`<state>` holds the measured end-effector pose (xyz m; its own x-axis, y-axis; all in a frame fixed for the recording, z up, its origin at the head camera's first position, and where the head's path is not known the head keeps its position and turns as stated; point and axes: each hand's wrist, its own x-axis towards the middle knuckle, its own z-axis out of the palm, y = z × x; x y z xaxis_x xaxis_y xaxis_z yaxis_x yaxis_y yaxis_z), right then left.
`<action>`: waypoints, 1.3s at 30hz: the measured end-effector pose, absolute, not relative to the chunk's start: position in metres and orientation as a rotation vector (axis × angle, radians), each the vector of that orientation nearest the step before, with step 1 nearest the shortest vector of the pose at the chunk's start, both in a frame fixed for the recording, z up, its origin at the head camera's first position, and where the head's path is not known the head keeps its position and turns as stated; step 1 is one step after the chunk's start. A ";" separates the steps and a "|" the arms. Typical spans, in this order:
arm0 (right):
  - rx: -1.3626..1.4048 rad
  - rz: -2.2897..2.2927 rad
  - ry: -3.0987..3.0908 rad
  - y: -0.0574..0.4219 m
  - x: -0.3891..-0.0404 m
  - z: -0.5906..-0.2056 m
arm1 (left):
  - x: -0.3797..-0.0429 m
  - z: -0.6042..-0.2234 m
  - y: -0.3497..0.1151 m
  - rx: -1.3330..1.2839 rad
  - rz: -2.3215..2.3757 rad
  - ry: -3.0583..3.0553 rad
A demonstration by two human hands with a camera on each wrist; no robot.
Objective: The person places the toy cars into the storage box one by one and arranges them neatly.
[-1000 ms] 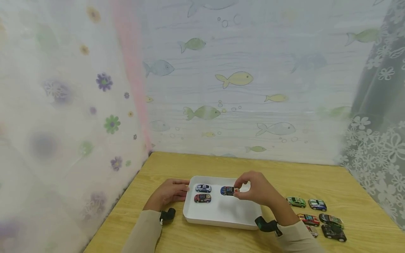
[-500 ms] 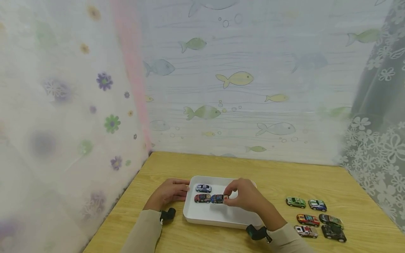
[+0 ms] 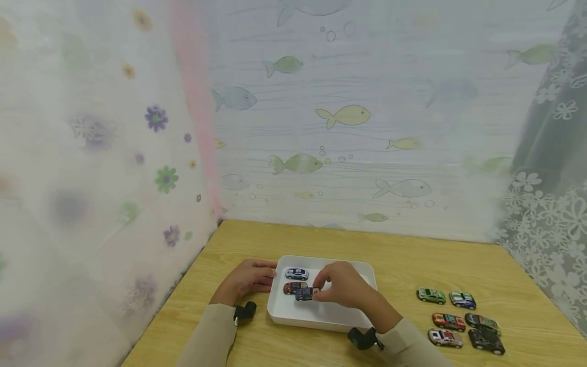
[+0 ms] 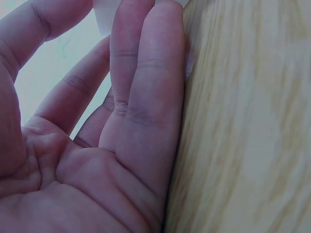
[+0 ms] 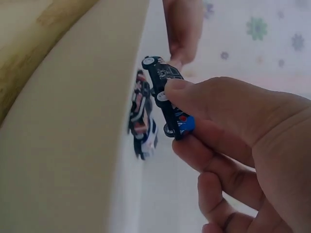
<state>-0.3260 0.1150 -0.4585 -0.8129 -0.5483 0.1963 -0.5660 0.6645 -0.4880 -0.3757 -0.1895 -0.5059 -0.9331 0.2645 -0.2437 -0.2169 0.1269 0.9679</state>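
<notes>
Over the white tray [image 3: 293, 312], my right hand [image 3: 345, 284] pinches a dark toy car [image 3: 303, 294] with blue markings between thumb and fingers. In the right wrist view this car [image 5: 164, 72] is tilted and held clear of the tray floor. A red toy car [image 3: 291, 288] sits in the tray just behind it, partly covered by it in the head view. Farther back in the tray stands a white toy car [image 3: 296, 274] with dark markings. My left hand [image 3: 246, 280] rests on its edge on the table, fingers extended to the tray's left wall.
On the wooden table [image 3: 394, 255], right of the tray, several toy cars stand in rough pairs, among them a green one [image 3: 430, 295], a red-yellow one [image 3: 449, 321] and a black one [image 3: 486, 341]. Patterned curtains [image 3: 344, 153] hang behind and at the sides.
My right hand has carried the blue-marked toy car leftward and nearer to me, from the tray's middle to the front of the red car. The left hand has stayed at the tray.
</notes>
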 end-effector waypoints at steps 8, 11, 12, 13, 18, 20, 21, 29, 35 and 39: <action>0.905 0.817 -2.961 0.100 -0.324 -0.456 | -0.376 -0.508 -0.189 0.058 1.863 2.042; 0.907 0.763 -2.979 0.096 -0.324 -0.456 | -0.377 -0.508 -0.189 0.059 1.866 2.041; 0.909 0.749 -2.983 0.095 -0.324 -0.456 | -0.377 -0.508 -0.190 0.053 1.868 2.039; 0.911 0.735 -2.985 0.095 -0.325 -0.456 | -0.377 -0.508 -0.190 0.053 1.867 2.040; 0.912 0.759 -3.009 0.090 -0.326 -0.458 | -0.376 -0.508 -0.190 0.053 1.870 2.043; 0.923 0.783 -3.009 0.087 -0.326 -0.459 | -0.376 -0.508 -0.190 0.053 1.871 2.044; 0.927 0.794 -3.009 0.086 -0.326 -0.459 | -0.376 -0.508 -0.190 0.056 1.872 2.046; 0.920 0.826 -3.017 0.075 -0.327 -0.461 | -0.375 -0.506 -0.190 0.052 1.866 2.046; 0.917 0.841 -3.034 0.072 -0.328 -0.462 | -0.374 -0.506 -0.190 0.059 1.869 2.043; 0.914 0.841 -3.033 0.072 -0.329 -0.464 | -0.375 -0.506 -0.191 0.055 1.870 2.048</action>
